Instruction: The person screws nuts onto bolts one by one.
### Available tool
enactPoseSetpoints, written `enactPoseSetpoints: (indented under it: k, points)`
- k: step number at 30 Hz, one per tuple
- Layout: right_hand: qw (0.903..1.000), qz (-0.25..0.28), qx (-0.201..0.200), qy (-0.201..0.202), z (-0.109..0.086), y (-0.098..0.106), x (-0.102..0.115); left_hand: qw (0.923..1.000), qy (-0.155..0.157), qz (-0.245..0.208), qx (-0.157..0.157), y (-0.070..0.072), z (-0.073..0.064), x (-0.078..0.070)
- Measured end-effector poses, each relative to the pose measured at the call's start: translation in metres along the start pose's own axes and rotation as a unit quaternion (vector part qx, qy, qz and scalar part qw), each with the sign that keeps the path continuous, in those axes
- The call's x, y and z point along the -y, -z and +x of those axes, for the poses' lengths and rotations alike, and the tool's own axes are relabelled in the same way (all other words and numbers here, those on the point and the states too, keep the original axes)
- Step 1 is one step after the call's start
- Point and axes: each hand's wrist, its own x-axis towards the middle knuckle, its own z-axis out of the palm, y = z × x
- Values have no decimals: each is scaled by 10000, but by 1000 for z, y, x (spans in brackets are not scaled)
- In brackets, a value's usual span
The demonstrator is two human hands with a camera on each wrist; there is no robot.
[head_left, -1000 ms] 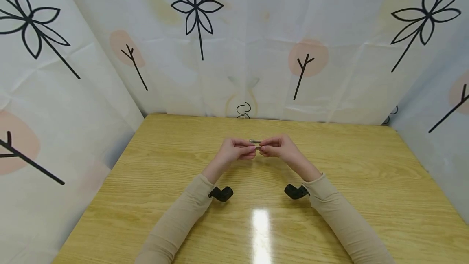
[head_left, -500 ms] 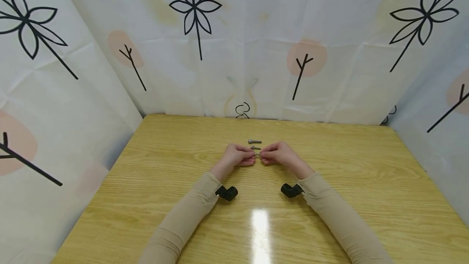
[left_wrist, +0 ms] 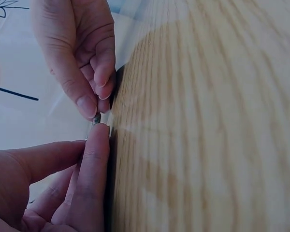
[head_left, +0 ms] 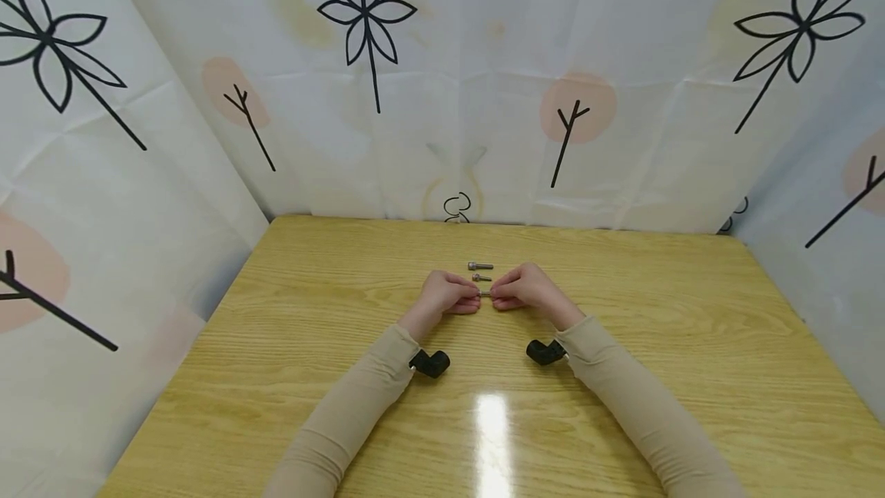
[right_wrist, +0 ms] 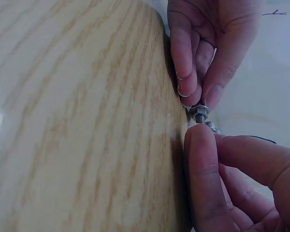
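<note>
In the head view my left hand [head_left: 445, 294] and my right hand [head_left: 527, 288] meet low over the wooden table, fingertips facing each other. Between them is a small metal bolt [head_left: 485, 293]. My left thumb and fingers pinch its left end; my right thumb and index finger pinch the other end. The right wrist view shows a hex nut [right_wrist: 200, 111] with a flange at the left fingertips and a bit of thread below it. More of the thread [left_wrist: 97, 118] shows between the fingertips in the left wrist view. Both bolt ends are hidden by fingers.
Just beyond the hands lie a short bolt [head_left: 482, 277] and, behind it, a longer bolt [head_left: 480, 266], both sideways on the table [head_left: 346, 267]. Patterned white cloth [head_left: 498, 137] hangs along the back and sides. A black wrist mount [head_left: 430, 363] sticks out from the left sleeve.
Both hands have shifted slightly toward the person. The short bolt and all of the longer one now show beyond them, where the hands were a second ago. Over the last half second they barely move.
</note>
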Motion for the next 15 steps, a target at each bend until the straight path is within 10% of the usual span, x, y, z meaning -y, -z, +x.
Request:
enactPoseSetpoints:
  k: [9, 15]
  points:
    - [9996, -30, -113, 275, -3, 5, -7, 9998, -189, 92, -43, 7, -4, 2]
    - [9929, -871, -47, 806, -15, 33, -2, 9933, -960, 610, -204, 36, -10, -11]
